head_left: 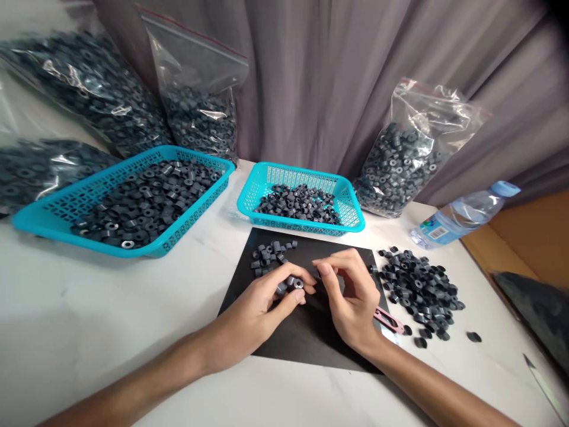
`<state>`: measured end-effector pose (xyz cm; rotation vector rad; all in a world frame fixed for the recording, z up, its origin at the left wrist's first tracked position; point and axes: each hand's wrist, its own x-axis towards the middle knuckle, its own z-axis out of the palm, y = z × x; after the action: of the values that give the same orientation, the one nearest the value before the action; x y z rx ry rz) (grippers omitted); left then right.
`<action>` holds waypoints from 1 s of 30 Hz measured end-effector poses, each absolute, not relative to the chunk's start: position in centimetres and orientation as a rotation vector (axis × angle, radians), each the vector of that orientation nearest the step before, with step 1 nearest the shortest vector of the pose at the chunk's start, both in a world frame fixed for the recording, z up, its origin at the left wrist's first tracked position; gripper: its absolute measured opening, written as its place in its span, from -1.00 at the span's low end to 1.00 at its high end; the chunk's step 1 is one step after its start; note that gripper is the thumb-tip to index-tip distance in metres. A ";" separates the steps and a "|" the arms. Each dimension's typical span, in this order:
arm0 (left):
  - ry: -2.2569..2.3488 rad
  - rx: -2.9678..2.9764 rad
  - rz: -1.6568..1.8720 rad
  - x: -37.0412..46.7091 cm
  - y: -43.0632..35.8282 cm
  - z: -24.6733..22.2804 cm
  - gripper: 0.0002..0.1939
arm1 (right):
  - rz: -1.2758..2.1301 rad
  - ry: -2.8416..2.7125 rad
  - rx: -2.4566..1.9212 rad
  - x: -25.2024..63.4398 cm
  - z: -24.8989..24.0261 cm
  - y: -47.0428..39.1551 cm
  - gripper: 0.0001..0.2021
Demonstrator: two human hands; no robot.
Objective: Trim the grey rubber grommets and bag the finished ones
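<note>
My left hand [267, 302] is curled over the black mat [302, 332], its thumb and fingers closed on a small grey ring [298, 284] with a bright centre. Behind its fingers lies a small pile of grey rings [265, 252] on the mat. To the right, my right hand [351, 296] has thumb and forefinger pinched together; a tiny dark piece seems to be at the fingertips, too small to make out. The two hands face each other, slightly apart. A pink cutter [389, 320] lies beside my right wrist, partly hidden.
Two blue baskets [195, 220] [302, 225] of grey rings stand behind the mat. Black caps [422, 290] are heaped at right, near a water bottle [464, 216]. Filled plastic bags [200, 112] [400, 160] stand against the curtain. A blade-like object [544, 385] lies at far right.
</note>
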<state>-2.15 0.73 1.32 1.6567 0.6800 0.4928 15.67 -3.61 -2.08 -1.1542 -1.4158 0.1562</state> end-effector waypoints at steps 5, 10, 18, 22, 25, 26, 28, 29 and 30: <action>0.656 1.530 0.420 -2.0 0.4 1.3 -0.83 | 0.163 -1.475 -1.143 15.7 -2.0 -3.7 -0.90; 0.668 1.380 0.391 -2.1 0.5 1.9 -0.86 | 0.203 -1.609 -1.171 15.6 -1.9 -3.7 -0.89; 0.629 0.982 0.530 -1.2 0.7 1.6 -0.66 | 0.226 -1.666 -1.154 15.5 -1.7 -3.8 -0.73; 0.637 0.882 0.571 -1.1 0.9 1.6 -0.72 | 0.201 -1.629 -1.148 15.1 -2.0 -4.1 -0.71; 0.683 0.935 0.578 -1.4 1.1 1.3 -0.75 | 0.164 -1.682 -1.189 14.9 -2.0 -4.0 -0.77; 0.701 0.959 0.584 -1.5 1.1 1.2 -0.76 | 0.157 -1.704 -1.217 14.8 -1.9 -3.9 -0.81; 0.732 1.007 0.589 -1.7 1.2 0.9 -0.77 | 0.151 -1.730 -1.266 14.8 -1.8 -3.8 -0.85; 0.742 1.027 0.594 -1.8 1.3 0.8 -0.78 | 0.146 -1.737 -1.279 14.8 -1.8 -3.7 -0.86; 0.749 1.040 0.600 -1.8 1.3 0.7 -0.78 | 0.137 -1.745 -1.283 14.7 -1.7 -3.7 -0.88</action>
<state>-1.79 1.30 0.71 1.0404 0.7491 0.6001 14.75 -3.66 -1.74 -1.2832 -1.7451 0.1371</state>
